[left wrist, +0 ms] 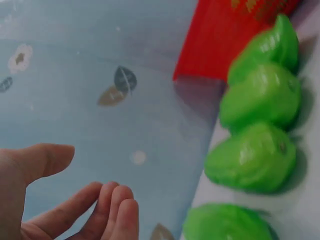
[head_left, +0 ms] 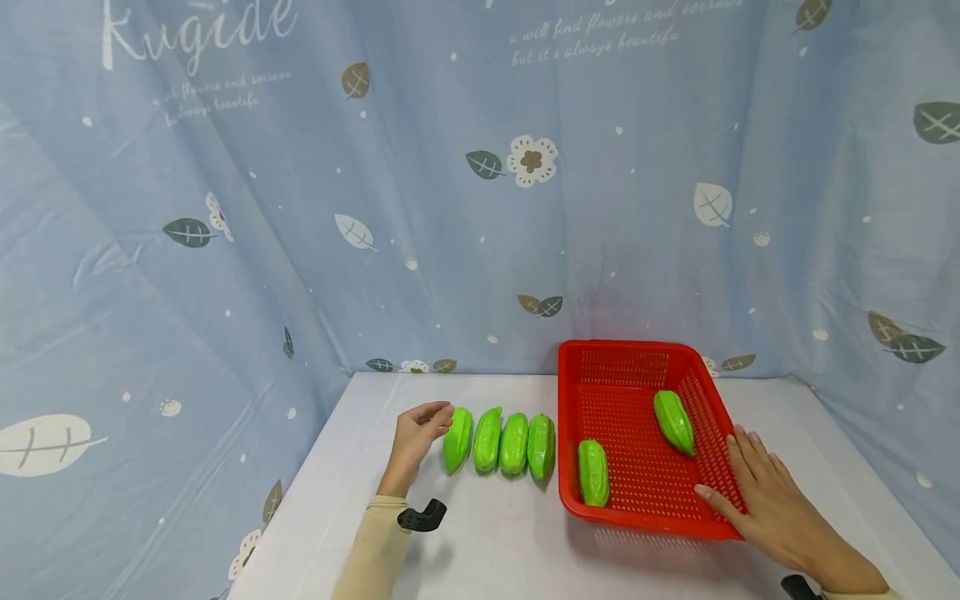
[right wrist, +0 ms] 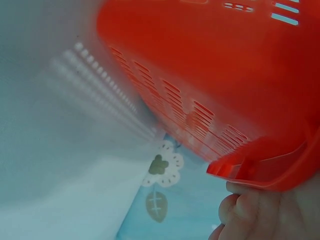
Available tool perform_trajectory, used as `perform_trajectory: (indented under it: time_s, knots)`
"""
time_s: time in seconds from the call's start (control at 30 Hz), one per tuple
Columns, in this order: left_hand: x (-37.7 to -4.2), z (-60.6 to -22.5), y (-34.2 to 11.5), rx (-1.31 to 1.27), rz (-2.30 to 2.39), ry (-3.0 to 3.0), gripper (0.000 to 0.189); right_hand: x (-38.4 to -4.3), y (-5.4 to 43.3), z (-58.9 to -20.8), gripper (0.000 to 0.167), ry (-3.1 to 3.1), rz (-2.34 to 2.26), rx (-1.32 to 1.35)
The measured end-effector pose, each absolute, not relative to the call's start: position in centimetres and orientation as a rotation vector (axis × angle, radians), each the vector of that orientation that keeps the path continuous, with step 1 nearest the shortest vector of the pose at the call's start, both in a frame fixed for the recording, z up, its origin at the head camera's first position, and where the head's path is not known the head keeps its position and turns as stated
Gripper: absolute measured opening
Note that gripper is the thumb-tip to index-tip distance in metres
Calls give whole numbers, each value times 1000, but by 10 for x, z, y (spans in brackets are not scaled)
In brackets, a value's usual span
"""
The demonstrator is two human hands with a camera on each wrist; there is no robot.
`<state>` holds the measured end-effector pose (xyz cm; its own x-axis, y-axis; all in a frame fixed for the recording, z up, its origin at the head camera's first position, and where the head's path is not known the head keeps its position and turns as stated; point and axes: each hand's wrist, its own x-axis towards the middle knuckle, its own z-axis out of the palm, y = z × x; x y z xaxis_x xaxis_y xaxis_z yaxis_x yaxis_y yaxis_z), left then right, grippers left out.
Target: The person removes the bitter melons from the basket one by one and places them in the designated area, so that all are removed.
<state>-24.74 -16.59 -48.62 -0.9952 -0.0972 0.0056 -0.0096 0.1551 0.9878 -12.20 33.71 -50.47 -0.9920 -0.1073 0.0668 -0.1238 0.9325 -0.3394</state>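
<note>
Head | left hand: thumb and fingers parted, leftmost green fruit near at 3 o'clock | right hand: spread, on red basket's 4 o'clock rim

On my feed I'm seeing a cream fabric sleeve ending behind the left fingers; a black elbow-shaped wrist camera is protruding there, its black counterpart showing behind the right fingers.

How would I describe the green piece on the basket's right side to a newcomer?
On the white table, find the red basket, right of a row of four green pieces. Inside lie two more; yours is the right green piece, nearer the right hand. Unlike its basket-mate, it lies slanted and farther back.
</note>
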Motion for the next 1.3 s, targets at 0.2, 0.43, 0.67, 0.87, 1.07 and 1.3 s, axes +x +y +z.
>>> perform_trajectory:
  time_s: [0.2,0.43,0.67,0.87,1.07,1.3]
  knots:
    - [-242,-468,-150,-13,-2089,-2270,42,-123,336,-504,104,-3030,558,222]
    - [-236,-452,-124,-171,-2162,-2218,36,-124,334,-503,107,-3040,564,209]
    - [-233,-445,-92,-301,-2200,-2201,34,-125,331,-503,106,-3034,596,215]
    - [-231,-436,-65,-405,-2199,-2211,34,-125,334,-503,105,-3037,597,204]
    - [-234,-433,-41,-446,-2253,-2195,34,-122,336,-504,106,-3033,579,198]
    - [-237,-426,-12,-512,-2317,-2207,34,-123,337,-505,106,-3035,581,184]
